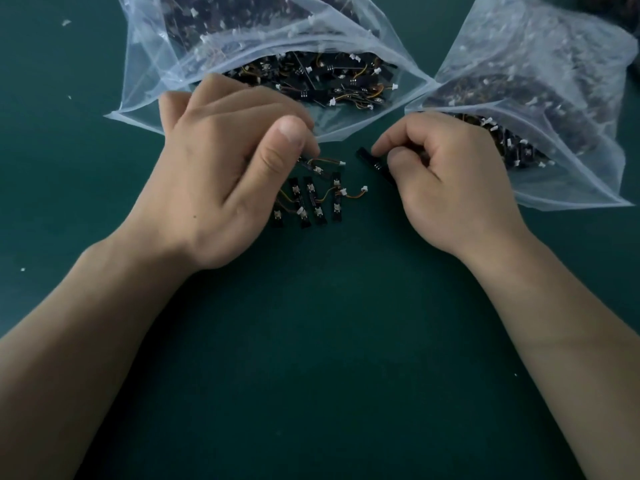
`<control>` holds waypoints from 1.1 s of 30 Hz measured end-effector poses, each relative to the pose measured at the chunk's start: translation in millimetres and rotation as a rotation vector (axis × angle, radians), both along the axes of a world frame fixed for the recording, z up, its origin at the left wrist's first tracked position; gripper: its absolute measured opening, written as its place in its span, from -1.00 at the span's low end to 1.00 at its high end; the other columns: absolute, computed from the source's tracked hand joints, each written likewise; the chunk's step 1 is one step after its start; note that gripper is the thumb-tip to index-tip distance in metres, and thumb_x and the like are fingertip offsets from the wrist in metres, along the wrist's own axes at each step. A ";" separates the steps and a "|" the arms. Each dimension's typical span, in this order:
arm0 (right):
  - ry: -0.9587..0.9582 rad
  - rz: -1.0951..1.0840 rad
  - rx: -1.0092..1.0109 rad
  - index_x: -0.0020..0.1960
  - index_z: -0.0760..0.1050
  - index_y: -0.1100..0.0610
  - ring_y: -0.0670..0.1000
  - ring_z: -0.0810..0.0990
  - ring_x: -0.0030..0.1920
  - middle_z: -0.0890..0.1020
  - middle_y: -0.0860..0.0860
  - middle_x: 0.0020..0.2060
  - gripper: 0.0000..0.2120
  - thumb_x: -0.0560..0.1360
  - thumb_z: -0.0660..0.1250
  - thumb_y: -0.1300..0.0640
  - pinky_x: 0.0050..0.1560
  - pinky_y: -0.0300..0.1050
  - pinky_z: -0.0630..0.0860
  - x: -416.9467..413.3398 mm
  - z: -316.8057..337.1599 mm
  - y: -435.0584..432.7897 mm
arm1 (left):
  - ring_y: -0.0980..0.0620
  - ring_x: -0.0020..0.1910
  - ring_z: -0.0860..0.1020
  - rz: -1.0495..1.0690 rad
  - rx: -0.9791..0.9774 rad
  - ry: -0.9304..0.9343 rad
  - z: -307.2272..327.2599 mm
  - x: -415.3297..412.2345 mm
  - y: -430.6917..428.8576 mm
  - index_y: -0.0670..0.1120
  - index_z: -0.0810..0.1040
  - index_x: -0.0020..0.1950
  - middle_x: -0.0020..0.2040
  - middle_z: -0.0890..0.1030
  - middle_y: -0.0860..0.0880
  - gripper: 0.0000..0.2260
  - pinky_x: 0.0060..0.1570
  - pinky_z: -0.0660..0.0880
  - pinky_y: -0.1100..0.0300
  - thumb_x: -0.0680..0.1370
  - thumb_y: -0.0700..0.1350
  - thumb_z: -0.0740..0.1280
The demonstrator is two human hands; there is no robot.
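My left hand (221, 161) pinches a small black circuit strip with orange wires and a white plug (320, 164) between thumb and fingers, just above the table. My right hand (450, 178) pinches a plain black strip (369, 159) that sticks out to the left of its fingers. Between and below the hands, several black strips with white connectors and orange wires (317, 202) lie side by side in a row on the green table (311, 341). The left hand hides the row's left end.
Two open clear plastic bags lie at the back: one behind the left hand (194, 46), one at the right (554, 81), both full of black strips with wires. Small white scraps (65, 22) dot the table's left side.
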State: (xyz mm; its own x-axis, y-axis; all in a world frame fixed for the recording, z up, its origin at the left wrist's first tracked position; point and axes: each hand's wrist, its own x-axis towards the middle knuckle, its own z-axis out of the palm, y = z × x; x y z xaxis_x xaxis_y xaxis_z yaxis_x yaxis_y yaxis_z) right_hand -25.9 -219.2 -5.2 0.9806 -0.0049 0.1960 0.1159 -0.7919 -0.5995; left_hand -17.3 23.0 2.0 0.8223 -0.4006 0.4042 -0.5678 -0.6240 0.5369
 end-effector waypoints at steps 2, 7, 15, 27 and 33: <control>0.005 0.000 -0.007 0.00 0.67 -0.06 -0.25 0.48 -0.23 0.56 -0.29 -0.21 -0.76 0.56 0.23 0.12 -0.17 -0.15 0.36 0.1 0.5 0.4 | 0.03 0.33 0.47 -0.050 0.017 0.017 -0.4 3.2 0.2 0.02 0.72 0.07 0.22 0.64 0.22 -0.53 0.28 0.14 -0.07 0.76 0.06 0.01; 0.010 -0.012 -0.013 0.00 0.67 -0.07 -0.27 0.47 -0.26 0.54 -0.30 -0.25 -0.77 0.56 0.23 0.10 -0.18 -0.15 0.34 0.1 0.5 1.3 | 0.06 0.35 0.45 -0.098 0.064 0.111 -10.9 10.9 -0.7 0.11 0.72 0.14 0.15 0.69 0.19 -0.40 0.33 0.09 -0.02 0.76 0.24 -0.12; -0.001 -0.001 -0.014 0.02 0.67 -0.05 -0.21 0.54 -0.17 0.59 -0.27 -0.17 -0.78 0.58 0.25 0.12 -0.11 -0.08 0.48 -0.1 1.6 0.6 | 0.32 0.35 0.36 -0.062 -0.045 0.118 -13.5 6.5 -1.7 0.13 0.65 0.27 0.19 0.60 0.22 -0.38 0.46 0.08 0.04 0.73 0.31 -0.17; -0.140 0.301 -0.176 0.02 0.73 0.01 -0.05 0.50 0.17 0.66 -0.17 0.07 -0.77 0.65 0.28 0.04 0.23 -0.09 0.23 -10.4 2.5 22.8 | 0.26 -0.09 0.52 -0.064 -0.368 -0.001 -8.7 8.9 3.4 -0.18 0.69 0.04 0.04 0.68 -0.08 -0.39 0.04 0.33 0.34 0.73 -0.11 -0.18; -0.081 0.288 -0.131 0.04 0.73 0.01 -0.16 0.47 0.15 0.66 -0.21 0.07 -0.69 0.69 0.22 0.01 0.21 -0.11 0.22 -9.0 2.7 22.0 | 0.10 0.06 0.59 -0.076 -0.334 0.005 -6.3 6.4 0.9 -0.21 0.71 0.06 0.05 0.67 0.00 -0.29 0.11 0.35 0.32 0.77 0.16 -0.15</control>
State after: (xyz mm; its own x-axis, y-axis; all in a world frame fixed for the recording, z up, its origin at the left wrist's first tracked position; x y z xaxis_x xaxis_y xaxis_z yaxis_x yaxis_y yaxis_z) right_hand -34.8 -197.2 -2.5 0.9191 0.3013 0.2538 0.3898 -0.7895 -0.4741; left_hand -10.9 23.9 -4.3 0.7973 -0.3068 0.5198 -0.6031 -0.3691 0.7071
